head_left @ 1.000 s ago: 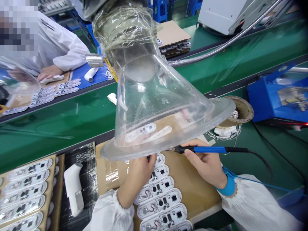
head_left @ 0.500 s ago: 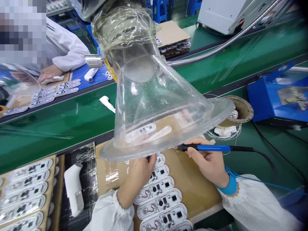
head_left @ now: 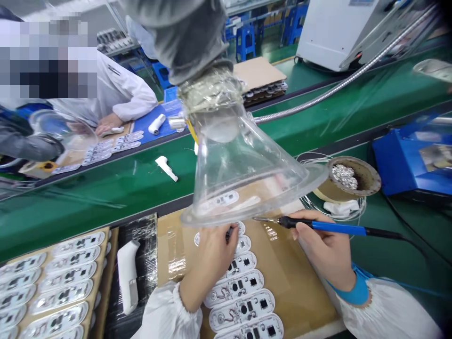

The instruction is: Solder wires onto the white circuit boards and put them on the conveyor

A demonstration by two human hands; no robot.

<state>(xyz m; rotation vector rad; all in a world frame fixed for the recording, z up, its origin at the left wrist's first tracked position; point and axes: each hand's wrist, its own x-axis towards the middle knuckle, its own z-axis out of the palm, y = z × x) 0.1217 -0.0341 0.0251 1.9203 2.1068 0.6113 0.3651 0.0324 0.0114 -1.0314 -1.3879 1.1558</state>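
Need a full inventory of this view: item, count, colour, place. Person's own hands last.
Cardboard sheet: one, brown, front centre
Oval panels: many, white with dark parts, centre row, left stack and beyond
Clear hood: one, transparent, above centre
Soldering iron: one, blue and black, right of centre
Bent housings: several, white, left foreground and beyond
Pot: one, tan, right; silvery curls inside
Blue device: one, far right
Metal hose: one, silver, upper right
White machine: one, upper right
Stools: several, blue, background
Co-worker's sleeve: one, white, upper left
Wrist strap: one, blue, right wrist
Left hand: one, bare, upper panel row
Right hand: one, bare, gripping the iron
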